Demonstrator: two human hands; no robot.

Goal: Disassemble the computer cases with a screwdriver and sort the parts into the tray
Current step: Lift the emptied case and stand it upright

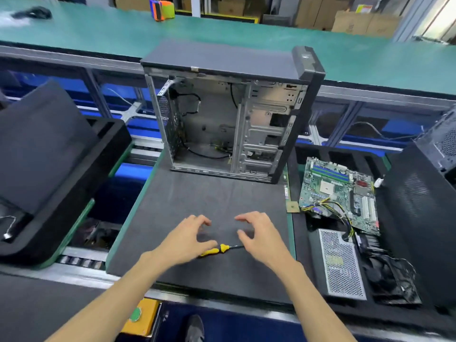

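A single wide-angle view is given, taken from the wearer's head and tilted forward and down over a dark grey foam work mat (197,201). Both bare forearms are seen entering from the bottom edge. The opened grey metal computer case (229,114) is faced squarely at mid-distance. Straight lines are bowed toward the frame edges. No second view is supplied.

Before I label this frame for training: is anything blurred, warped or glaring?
Head view: both hands, left and right, are slightly motion-smeared above the screwdriver; wide-angle bending curves the bench edges; daylight blows out the top right corner; the computer case and motherboard are sharp.
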